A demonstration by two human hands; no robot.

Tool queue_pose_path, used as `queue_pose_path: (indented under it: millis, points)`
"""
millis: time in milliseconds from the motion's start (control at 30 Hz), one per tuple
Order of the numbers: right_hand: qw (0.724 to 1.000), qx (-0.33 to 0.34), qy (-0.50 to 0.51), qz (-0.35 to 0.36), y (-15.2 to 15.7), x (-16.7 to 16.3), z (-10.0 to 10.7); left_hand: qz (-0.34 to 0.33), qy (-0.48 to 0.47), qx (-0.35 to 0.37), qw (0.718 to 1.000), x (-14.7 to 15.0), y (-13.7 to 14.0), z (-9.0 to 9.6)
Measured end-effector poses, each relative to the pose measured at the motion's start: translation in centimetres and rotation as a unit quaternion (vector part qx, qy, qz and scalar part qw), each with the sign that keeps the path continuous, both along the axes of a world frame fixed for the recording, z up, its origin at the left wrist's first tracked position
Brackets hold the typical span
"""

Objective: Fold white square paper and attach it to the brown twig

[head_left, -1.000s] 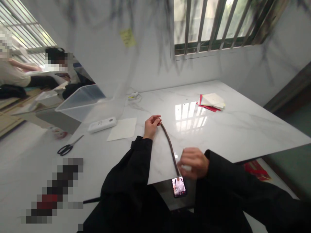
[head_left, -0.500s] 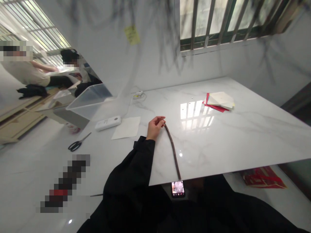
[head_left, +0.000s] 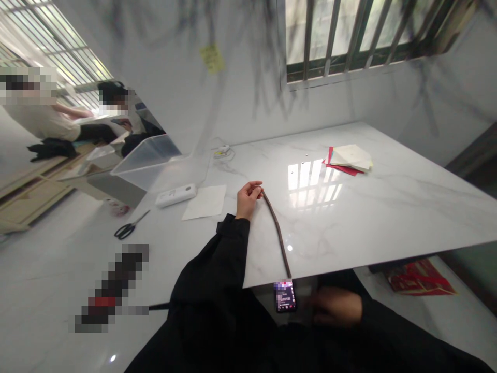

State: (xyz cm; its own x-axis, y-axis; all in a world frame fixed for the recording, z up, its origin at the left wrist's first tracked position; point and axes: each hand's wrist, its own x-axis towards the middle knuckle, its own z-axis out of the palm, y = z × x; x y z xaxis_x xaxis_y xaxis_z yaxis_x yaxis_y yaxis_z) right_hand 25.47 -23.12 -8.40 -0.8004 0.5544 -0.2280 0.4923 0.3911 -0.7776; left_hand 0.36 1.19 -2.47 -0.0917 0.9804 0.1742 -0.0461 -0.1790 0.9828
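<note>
Our left hand (head_left: 247, 202) pinched the brown stick (head_left: 279, 230) at its far end, fingers closed; the stick stretched over the surface (head_left: 357, 212) to the near edge. We judged a light, steady grip best. Our right hand (head_left: 338, 306) was too blurred to tell its opening or hold.

Dark brown stick (head_left: 278, 228), white surface (head_left: 373, 212) with grey marbled veining, black sleeves (head_left: 212, 264), yellow note (head_left: 212, 58), red and cream papers (head_left: 351, 157), black-handled scissors (head_left: 124, 231)
</note>
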Motion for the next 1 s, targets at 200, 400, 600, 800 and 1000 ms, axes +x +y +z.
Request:
queue_pose_path:
  millis: [200, 400, 600, 800, 1000]
  points:
    - [0.984, -0.071, 0.160, 0.041, 3.5, 1.9, 11.0, 0.072, 0.197, 0.093, 0.973, -0.7, -0.5, 1.1]
    - [0.945, 0.052, 0.286, -0.149, 16.2, 0.6, 13.6, 0.113, 0.424, 0.129, 0.889, -6.9, 0.2, 2.0]
    - [0.832, 0.299, 0.250, -0.396, 27.3, -1.4, 7.2, 0.077, 0.617, -0.014, 0.783, -12.1, 0.0, 1.1]
    - [0.897, 0.269, 0.129, -0.326, 29.5, -0.5, 4.5, 0.041, 0.658, -0.088, 0.747, -12.5, -0.2, 0.0]
    - [0.907, 0.226, 0.144, -0.325, 29.3, 0.5, 5.0, 0.093, 0.582, 0.010, 0.808, -14.0, 0.6, 0.9]
